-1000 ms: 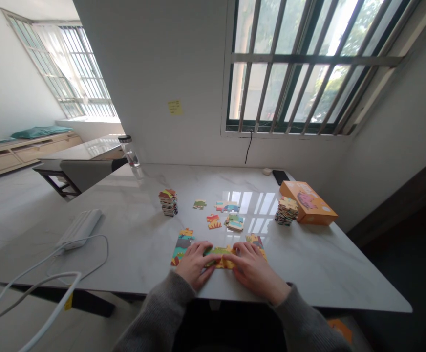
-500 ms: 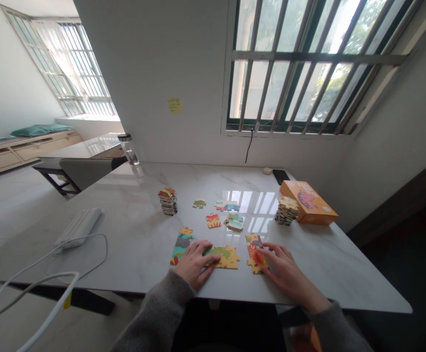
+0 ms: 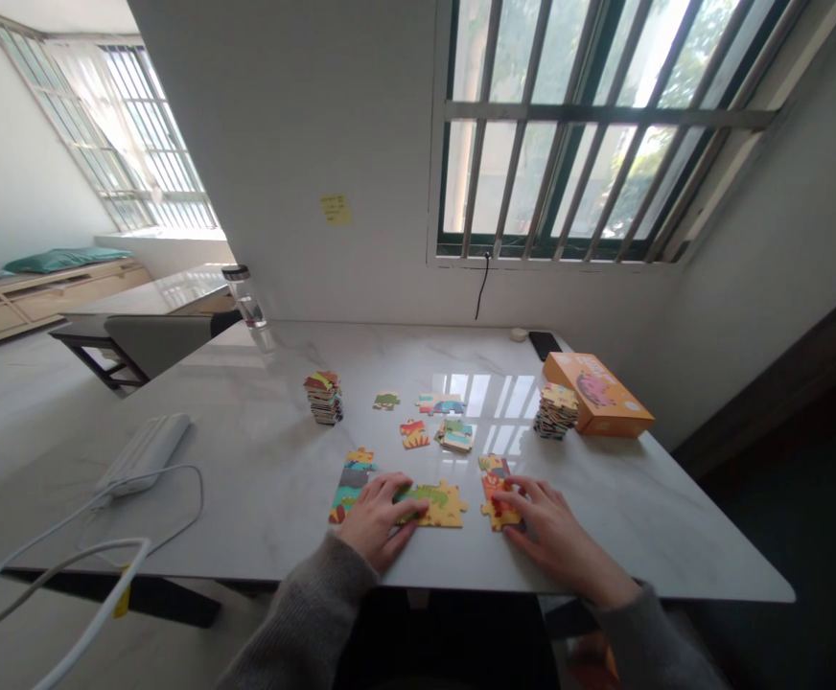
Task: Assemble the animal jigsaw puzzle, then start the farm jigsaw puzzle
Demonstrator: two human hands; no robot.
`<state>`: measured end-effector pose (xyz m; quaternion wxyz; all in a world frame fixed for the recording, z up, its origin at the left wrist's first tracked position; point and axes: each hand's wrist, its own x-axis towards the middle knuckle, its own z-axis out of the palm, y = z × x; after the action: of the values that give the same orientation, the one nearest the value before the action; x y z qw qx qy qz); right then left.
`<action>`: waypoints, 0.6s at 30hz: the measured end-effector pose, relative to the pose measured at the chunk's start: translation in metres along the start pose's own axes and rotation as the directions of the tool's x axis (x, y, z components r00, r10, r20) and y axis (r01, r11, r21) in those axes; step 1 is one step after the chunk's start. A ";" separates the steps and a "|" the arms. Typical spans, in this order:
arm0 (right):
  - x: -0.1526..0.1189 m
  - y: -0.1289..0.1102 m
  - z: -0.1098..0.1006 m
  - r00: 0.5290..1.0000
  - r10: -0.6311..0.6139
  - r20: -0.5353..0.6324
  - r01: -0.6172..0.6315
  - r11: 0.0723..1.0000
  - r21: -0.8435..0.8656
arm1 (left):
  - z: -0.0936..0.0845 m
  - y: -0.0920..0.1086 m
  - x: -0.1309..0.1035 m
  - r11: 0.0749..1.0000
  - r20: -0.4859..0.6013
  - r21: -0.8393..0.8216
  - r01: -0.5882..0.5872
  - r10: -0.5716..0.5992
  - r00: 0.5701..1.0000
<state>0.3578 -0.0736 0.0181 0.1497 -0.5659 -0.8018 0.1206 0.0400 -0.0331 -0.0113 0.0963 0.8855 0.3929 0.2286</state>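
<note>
My left hand (image 3: 375,517) lies with its fingers spread on a joined section of jigsaw puzzle (image 3: 445,506), which shows a green crocodile on yellow. A taller part of the puzzle with teal and grey (image 3: 355,484) rises left of that hand, and the fingers partly cover where the two meet. To the right, across a narrow gap of table, is a separate strip of puzzle pieces (image 3: 494,479) in red and yellow. My right hand (image 3: 547,532) has its thumb at the strip's lower right and its fingertips over its right side.
Loose puzzle pieces (image 3: 414,434) lie beyond my hands. One stack of pieces (image 3: 324,398) stands left, another stack (image 3: 556,412) right beside an orange box (image 3: 597,395). A phone (image 3: 545,346), a bottle (image 3: 245,297) and a white power strip (image 3: 146,455) with cables are farther out.
My right fingers have moved slightly left, farther over the red and yellow strip. My left hand stays on the crocodile section. The whole view has shifted a little.
</note>
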 end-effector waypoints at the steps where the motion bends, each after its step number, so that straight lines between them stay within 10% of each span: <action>1: 0.000 0.001 0.001 1.000 0.002 -0.004 -0.002 1.000 0.002 | 0.000 0.000 0.000 1.000 0.000 0.001 0.001 -0.001 1.000; 12: -0.007 0.019 0.013 0.992 0.006 -0.127 -0.001 0.999 0.042 | 0.000 -0.003 0.001 0.999 0.021 -0.035 0.039 -0.038 0.999; 18: -0.008 0.025 0.023 0.959 0.056 -0.278 -0.011 0.987 0.160 | -0.010 -0.027 0.041 0.995 0.020 -0.014 0.098 -0.098 0.995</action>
<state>0.3732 -0.0730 -0.0126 0.3041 -0.5774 -0.7505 0.1043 0.0415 0.0154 0.0010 0.1176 0.8665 0.4334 0.2180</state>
